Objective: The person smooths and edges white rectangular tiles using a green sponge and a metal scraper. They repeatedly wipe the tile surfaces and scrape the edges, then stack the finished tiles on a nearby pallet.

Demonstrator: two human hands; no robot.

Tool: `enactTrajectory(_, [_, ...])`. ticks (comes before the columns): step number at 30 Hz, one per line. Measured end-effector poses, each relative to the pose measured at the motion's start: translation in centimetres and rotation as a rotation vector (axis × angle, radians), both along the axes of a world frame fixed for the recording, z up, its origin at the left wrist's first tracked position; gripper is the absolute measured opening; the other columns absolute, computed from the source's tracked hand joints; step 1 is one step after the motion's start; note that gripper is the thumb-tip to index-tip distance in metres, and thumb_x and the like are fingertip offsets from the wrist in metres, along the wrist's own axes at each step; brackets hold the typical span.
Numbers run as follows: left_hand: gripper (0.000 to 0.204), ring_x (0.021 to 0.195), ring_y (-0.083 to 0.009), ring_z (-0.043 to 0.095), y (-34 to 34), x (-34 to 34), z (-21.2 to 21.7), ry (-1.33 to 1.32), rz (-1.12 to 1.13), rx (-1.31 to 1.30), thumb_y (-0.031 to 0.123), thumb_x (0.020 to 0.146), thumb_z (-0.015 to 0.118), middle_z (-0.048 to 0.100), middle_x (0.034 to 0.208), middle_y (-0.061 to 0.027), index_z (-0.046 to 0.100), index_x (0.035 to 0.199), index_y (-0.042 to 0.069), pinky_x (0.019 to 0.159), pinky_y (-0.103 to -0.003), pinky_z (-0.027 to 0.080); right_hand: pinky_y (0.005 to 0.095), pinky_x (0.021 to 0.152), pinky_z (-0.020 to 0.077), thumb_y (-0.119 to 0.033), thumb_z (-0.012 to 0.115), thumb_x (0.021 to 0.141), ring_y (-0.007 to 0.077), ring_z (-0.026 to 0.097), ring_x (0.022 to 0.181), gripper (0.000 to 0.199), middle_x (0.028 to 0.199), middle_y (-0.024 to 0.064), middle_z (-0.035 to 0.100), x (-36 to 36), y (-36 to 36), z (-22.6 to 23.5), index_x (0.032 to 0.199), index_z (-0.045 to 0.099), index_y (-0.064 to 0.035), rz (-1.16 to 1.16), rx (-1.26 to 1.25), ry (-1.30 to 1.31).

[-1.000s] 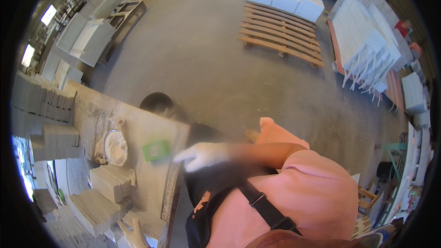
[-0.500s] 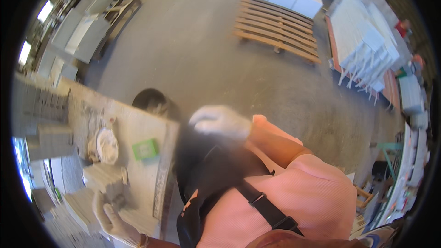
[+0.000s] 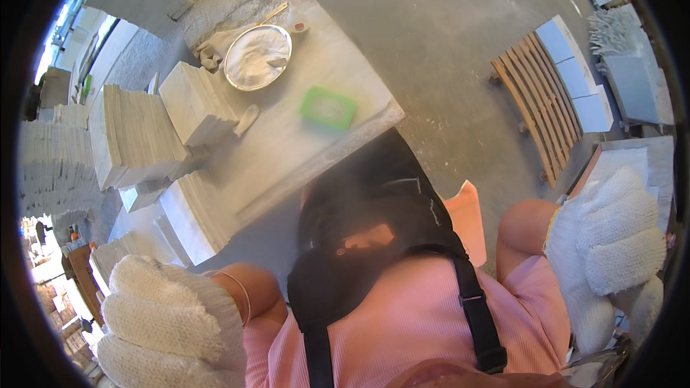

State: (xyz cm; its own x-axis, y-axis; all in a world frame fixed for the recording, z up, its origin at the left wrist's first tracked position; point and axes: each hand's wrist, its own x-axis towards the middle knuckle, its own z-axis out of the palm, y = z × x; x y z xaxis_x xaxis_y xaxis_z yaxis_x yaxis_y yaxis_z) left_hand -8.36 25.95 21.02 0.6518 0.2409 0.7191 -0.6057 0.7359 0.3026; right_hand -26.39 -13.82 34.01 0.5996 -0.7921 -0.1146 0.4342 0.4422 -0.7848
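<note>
Both my hands are raised close to the camera in white knitted work gloves. My left hand is at the lower left, fingers pressed together and bent, their tips out of sight. My right hand is at the right edge, fingers curled over; whatever they grip is hidden. Ahead of me stands a pale, dusty table. On it sit a round bowl with whitish contents and a blurred green box. Stacks of flat stone tiles stand nearest my left hand.
A shorter tile stack is at the table's near left side. A wooden pallet carrying pale blue-white boxes stands on the grey floor to the right. A black apron covers my front.
My left hand has come up from beside the tiles, and my right hand has risen from in front of my apron to the right edge. The view has turned toward the table.
</note>
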Motion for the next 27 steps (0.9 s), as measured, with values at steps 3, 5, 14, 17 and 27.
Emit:
enactTrajectory(3, [0.049, 0.123, -0.0311, 0.060, 2.2, 2.6, -1.3, 0.091, -0.030, -0.052, 0.032, 0.074, 0.092, 0.071, 0.124, -0.0113, 0.077, 0.115, 0.011, 0.119, -0.058, 0.023, 0.0244, 0.058, 0.0437, -0.036, 0.070, 0.099, 0.0089, 0.058, 0.068, 0.028, 0.085, 0.0004, 0.064, 3.3, 1.6, 1.4, 0.108, 0.065, -0.0098, 0.027, -0.066, 0.096])
enactTrajectory(5, [0.048, 0.121, -0.0310, 0.061, 2.7, 4.6, -1.8, 0.118, -0.041, -0.067, 0.032, 0.075, 0.091, 0.072, 0.122, -0.0117, 0.077, 0.114, 0.009, 0.117, -0.057, 0.025, 0.0241, 0.058, 0.0447, -0.033, 0.068, 0.099, 0.0087, 0.059, 0.068, 0.026, 0.085, 0.0007, 0.064, 5.4, 2.4, 2.7, 0.107, 0.065, -0.0090, 0.038, -0.109, 0.161])
enactTrajectory(14, [0.045, 0.111, -0.0307, 0.063, -0.7, 10.5, 3.0, 0.028, -0.058, 0.036, 0.032, 0.078, 0.088, 0.073, 0.116, -0.0139, 0.076, 0.112, 0.004, 0.106, -0.051, 0.033, 0.0227, 0.059, 0.0489, -0.024, 0.062, 0.101, 0.0076, 0.060, 0.068, 0.019, 0.085, 0.0022, 0.064, 8.6, 3.4, 6.9, 0.105, 0.064, -0.0051, 0.057, -0.184, 0.354])
enactTrajectory(17, [0.045, 0.107, -0.0306, 0.064, -3.5, 11.7, 4.8, -0.044, -0.068, 0.088, 0.032, 0.079, 0.087, 0.074, 0.113, -0.0146, 0.076, 0.111, 0.002, 0.102, -0.049, 0.036, 0.0222, 0.059, 0.0503, -0.020, 0.060, 0.102, 0.0072, 0.061, 0.068, 0.017, 0.086, 0.0027, 0.065, 8.7, 3.4, 7.0, 0.104, 0.064, -0.0038, 0.030, -0.195, 0.385])
enactTrajectory(27, [0.044, 0.096, -0.0302, 0.067, -17.6, 13.8, 9.6, -0.309, -0.096, 0.246, 0.032, 0.082, 0.084, 0.075, 0.106, -0.0169, 0.075, 0.108, -0.003, 0.090, -0.043, 0.046, 0.0262, 0.062, 0.0520, -0.012, 0.068, 0.094, 0.0119, 0.064, 0.071, 0.017, 0.086, 0.0079, 0.068, 9.2, 0.0, 1.0, 0.104, 0.069, 0.0023, -0.301, -1.086, 0.047])
